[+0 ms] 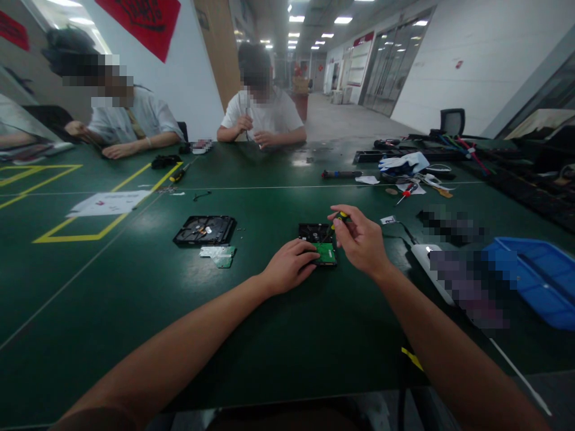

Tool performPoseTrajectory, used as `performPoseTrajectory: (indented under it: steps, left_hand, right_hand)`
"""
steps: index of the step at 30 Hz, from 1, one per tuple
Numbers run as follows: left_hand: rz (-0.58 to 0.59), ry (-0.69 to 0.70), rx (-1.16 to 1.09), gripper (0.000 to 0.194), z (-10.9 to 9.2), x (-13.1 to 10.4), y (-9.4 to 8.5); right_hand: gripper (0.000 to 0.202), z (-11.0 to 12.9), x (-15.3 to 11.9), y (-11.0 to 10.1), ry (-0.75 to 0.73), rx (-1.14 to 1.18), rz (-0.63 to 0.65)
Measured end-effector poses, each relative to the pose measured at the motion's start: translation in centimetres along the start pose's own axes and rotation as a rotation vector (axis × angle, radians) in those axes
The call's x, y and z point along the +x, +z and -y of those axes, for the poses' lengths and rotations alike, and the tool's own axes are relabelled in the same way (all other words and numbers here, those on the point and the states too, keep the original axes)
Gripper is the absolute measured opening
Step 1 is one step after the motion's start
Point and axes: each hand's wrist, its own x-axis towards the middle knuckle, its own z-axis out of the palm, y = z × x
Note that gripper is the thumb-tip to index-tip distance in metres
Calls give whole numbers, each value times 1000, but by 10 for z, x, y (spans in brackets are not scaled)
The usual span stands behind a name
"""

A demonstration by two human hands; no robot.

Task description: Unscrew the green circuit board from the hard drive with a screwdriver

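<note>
My left hand (288, 267) grips the left side of a hard drive (313, 231) lying on the green table, its fingertips over the drive's near end. A green circuit board (326, 254) shows on that near part. In my right hand (363, 244), a small screwdriver (342, 216) with a yellow and black handle is pinched between thumb and fingers. Its shaft slants down toward the drive; where the tip meets it is hard to see. Left of my hands lies a second black hard drive (205, 230), with a detached circuit board (218, 255) just in front of it.
Tiny screws (241, 229) are scattered beside the second drive. A blue tray (539, 278) and a white power strip (432, 272) are at the right. Farther back lie a red-tipped screwdriver (408, 191), gloves (404, 163) and cables. Two people sit across the table.
</note>
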Motion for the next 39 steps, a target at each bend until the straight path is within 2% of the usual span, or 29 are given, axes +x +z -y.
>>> performPoseTrajectory:
  steps: [5,10,18,28,32,39]
  left_hand:
    - [-4,3,-7,27,-2,1,-1]
    - [1,4,-8,28,-1,1,-1]
    - [0,4,-11,28,-1,1,-1]
    - [4,-4,-21,28,-2,1,-3]
    - [-3,1,-13,27,-2,1,-2]
    - [-17,15,-10,27,-2,1,-2]
  right_hand:
    - [28,4,1,1,51,49,-8]
    - [25,5,3,2,102,82,-67]
    - [27,2,2,3,90,23,-82]
    - [37,-6,3,4,46,113,-31]
    - [33,-5,3,5,24,169,-28]
    - [34,-4,2,4,44,110,11]
